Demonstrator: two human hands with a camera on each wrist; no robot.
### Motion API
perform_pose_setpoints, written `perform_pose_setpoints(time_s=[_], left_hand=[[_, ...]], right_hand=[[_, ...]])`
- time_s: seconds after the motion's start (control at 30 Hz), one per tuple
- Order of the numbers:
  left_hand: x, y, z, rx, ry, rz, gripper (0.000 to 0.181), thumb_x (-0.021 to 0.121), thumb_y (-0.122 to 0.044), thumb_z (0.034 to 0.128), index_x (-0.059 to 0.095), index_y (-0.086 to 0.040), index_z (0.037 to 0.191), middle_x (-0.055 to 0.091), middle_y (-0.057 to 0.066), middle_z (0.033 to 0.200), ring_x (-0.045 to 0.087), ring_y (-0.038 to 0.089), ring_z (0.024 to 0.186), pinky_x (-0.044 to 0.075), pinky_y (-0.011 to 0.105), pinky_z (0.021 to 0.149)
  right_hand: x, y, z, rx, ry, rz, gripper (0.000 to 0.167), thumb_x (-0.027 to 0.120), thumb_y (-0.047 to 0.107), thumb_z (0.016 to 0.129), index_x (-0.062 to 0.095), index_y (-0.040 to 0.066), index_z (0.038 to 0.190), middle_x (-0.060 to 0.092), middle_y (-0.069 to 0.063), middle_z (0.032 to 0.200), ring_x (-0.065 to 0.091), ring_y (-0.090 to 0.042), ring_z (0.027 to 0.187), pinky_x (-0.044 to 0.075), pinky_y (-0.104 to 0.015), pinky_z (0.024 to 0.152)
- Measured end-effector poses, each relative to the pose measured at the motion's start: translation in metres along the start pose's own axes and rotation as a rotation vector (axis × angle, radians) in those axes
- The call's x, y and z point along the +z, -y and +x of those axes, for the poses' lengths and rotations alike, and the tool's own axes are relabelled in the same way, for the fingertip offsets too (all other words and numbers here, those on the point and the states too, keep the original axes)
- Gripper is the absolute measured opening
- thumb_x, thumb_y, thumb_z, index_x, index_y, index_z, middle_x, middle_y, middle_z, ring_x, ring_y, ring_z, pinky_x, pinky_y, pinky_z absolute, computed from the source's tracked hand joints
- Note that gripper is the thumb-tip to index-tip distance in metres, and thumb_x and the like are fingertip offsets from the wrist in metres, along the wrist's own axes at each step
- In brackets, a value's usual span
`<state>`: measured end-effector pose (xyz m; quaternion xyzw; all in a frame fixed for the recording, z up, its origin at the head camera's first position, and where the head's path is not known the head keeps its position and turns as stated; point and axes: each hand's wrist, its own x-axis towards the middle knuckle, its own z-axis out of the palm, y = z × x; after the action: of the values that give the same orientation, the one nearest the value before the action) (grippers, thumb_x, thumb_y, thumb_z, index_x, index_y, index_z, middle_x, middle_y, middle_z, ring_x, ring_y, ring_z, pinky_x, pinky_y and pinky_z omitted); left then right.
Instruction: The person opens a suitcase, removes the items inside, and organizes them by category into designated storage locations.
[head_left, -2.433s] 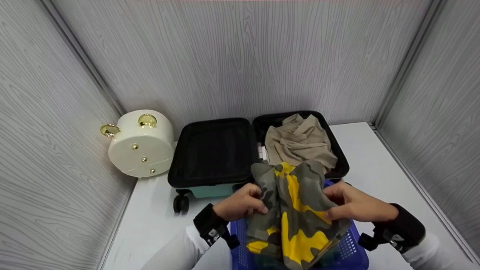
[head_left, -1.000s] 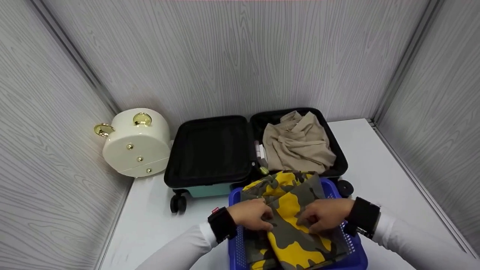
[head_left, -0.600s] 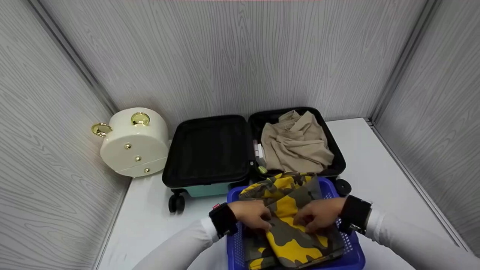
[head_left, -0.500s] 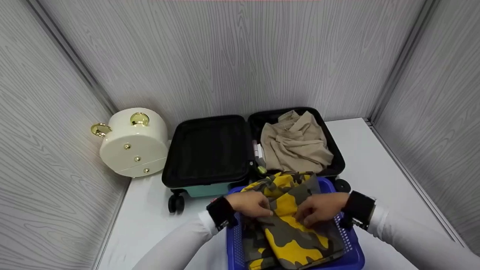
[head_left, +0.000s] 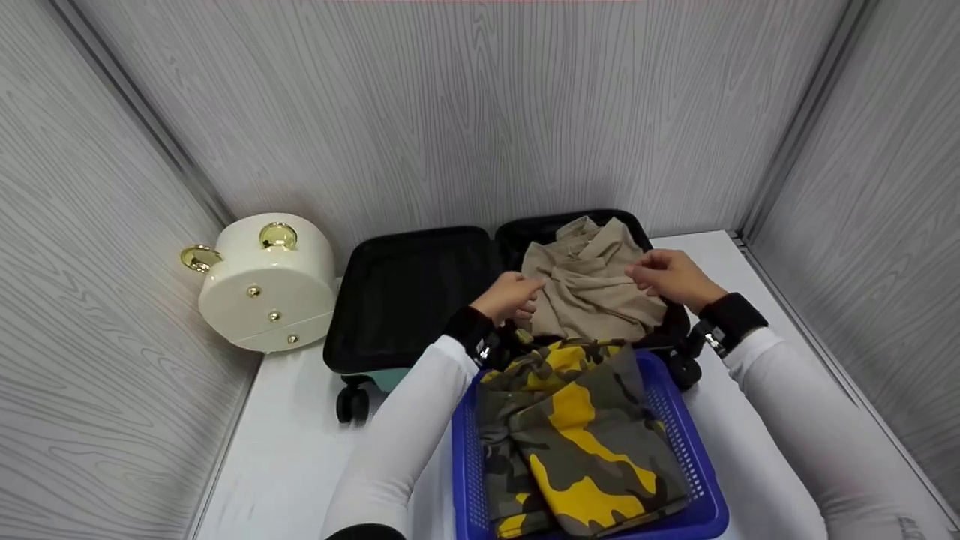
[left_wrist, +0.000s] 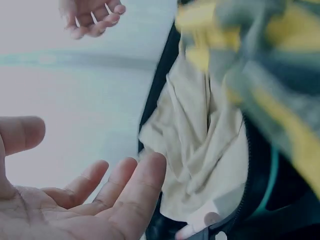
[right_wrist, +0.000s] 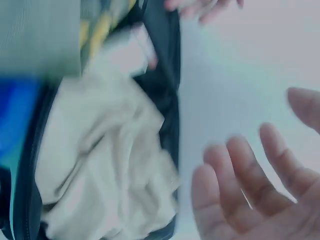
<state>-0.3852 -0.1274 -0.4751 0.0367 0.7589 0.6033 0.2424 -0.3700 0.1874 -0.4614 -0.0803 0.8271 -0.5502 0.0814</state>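
Observation:
My left hand point(head_left: 510, 296) is held over the left edge of a crumpled beige garment point(head_left: 589, 307), and my right hand point(head_left: 675, 279) over its right edge. Both wrist views show relaxed, parted fingers with nothing between them. The garment lies in the right half of an opened suitcase point(head_left: 420, 292); whether a fingertip touches it cannot be told. Nearer to me, a grey, black and yellow camouflage garment point(head_left: 592, 450) lies folded in a blue plastic basket point(head_left: 697, 472). Small white items point(left_wrist: 215, 207) sit beside the beige garment in the left wrist view.
A cream round case point(head_left: 270, 300) with gold handles and knobs stands at the left. Grey wood-patterned panels point(head_left: 450, 112) close in the white table point(head_left: 300, 450) at the back and sides. Black suitcase wheels point(head_left: 352, 403) stick out toward me.
Both hands have let go of the camouflage garment, left folded in the basket, and moved forward over the suitcase. Earlier they held it up, then lowered it and pressed it down.

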Motion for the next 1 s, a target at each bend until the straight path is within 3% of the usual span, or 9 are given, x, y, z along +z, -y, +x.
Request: perform_pose_setpoints(time_s=[0.13,0.27,0.4,0.47,0.53,0.67,0.77,0.87,1.0], left_hand=[[0.004,0.0,0.021,-0.06,-0.028,-0.103,0.072,0.05,-0.032,0.1155,0.021,0.004,0.17,0.036,0.035,0.168,0.046,0.049,0.153,0.045,0.052,0.124],[0.008,0.001,0.033,-0.136,-0.042,-0.225,0.082,0.048,-0.042,0.114,0.008,-0.004,0.175,0.025,0.036,0.173,0.037,0.053,0.157,0.041,0.056,0.126],[0.009,0.007,0.043,-0.202,-0.003,-0.206,0.083,0.047,-0.05,0.1119,0.014,-0.008,0.175,0.019,0.03,0.177,0.024,0.053,0.163,0.033,0.063,0.13],[0.009,0.012,0.05,-0.217,0.006,-0.105,0.081,0.041,-0.055,0.1131,0.016,-0.01,0.175,0.026,0.027,0.177,0.022,0.052,0.164,0.03,0.065,0.13],[0.012,0.022,0.06,-0.223,-0.036,-0.04,0.084,0.035,-0.061,0.1136,0.006,-0.012,0.176,0.036,0.027,0.172,0.027,0.052,0.163,0.032,0.064,0.129],[0.009,0.07,0.122,-0.184,-0.054,-0.029,0.091,0.041,-0.07,0.1091,0.004,-0.021,0.177,0.051,0.03,0.16,0.041,0.048,0.156,0.041,0.061,0.123],[0.006,0.102,0.169,-0.138,0.028,-0.01,0.079,0.036,-0.067,0.1111,0.023,-0.021,0.175,0.049,0.026,0.163,0.046,0.043,0.153,0.04,0.061,0.124],[0.012,0.091,0.155,-0.114,0.071,0.046,0.073,0.028,-0.064,0.1135,0.036,-0.018,0.171,0.044,0.019,0.168,0.048,0.039,0.151,0.037,0.06,0.126],[0.018,0.056,0.102,-0.138,0.081,0.043,0.071,0.022,-0.055,0.1171,0.025,-0.012,0.174,0.043,0.028,0.166,0.039,0.045,0.157,0.043,0.06,0.123]], right_hand=[[-0.003,-0.018,0.018,0.152,-0.095,0.146,0.022,0.064,0.017,0.109,0.061,-0.004,0.116,0.062,0.014,0.079,0.055,-0.001,0.067,0.05,-0.015,0.061],[-0.001,-0.035,0.027,0.254,-0.085,0.052,0.046,0.06,0.032,0.111,0.057,-0.009,0.133,0.053,0.01,0.074,0.043,-0.001,0.059,0.043,-0.02,0.059],[0.004,-0.05,0.035,0.275,-0.051,-0.132,0.071,0.056,0.044,0.111,0.048,-0.012,0.154,0.065,-0.02,0.121,0.056,-0.013,0.088,0.054,-0.035,0.088],[0.007,-0.056,0.04,0.283,-0.04,-0.186,0.073,0.055,0.044,0.111,0.046,-0.013,0.155,0.051,-0.032,0.15,0.059,-0.027,0.111,0.052,-0.044,0.104],[0.009,-0.063,0.046,0.293,-0.014,-0.225,0.074,0.053,0.044,0.111,0.044,-0.014,0.157,0.042,-0.038,0.161,0.056,-0.044,0.132,0.047,-0.053,0.116],[0.014,-0.074,0.054,0.318,0.041,-0.283,0.076,0.05,0.047,0.112,0.043,-0.012,0.159,0.039,-0.037,0.166,0.048,-0.049,0.149,0.043,-0.053,0.123],[0.02,-0.077,0.054,0.346,0.083,-0.251,0.073,0.045,0.05,0.114,0.048,-0.008,0.158,0.048,-0.032,0.163,0.07,-0.029,0.103,0.056,-0.036,0.093],[0.024,-0.076,0.05,0.358,0.14,-0.202,0.073,0.037,0.051,0.115,0.048,-0.006,0.159,0.052,-0.028,0.161,0.047,-0.005,0.067,0.044,-0.024,0.068],[0.025,-0.075,0.048,0.34,0.224,-0.178,0.071,0.029,0.044,0.118,0.037,-0.01,0.163,0.044,-0.032,0.165,0.052,-0.001,0.081,0.05,-0.024,0.08]])
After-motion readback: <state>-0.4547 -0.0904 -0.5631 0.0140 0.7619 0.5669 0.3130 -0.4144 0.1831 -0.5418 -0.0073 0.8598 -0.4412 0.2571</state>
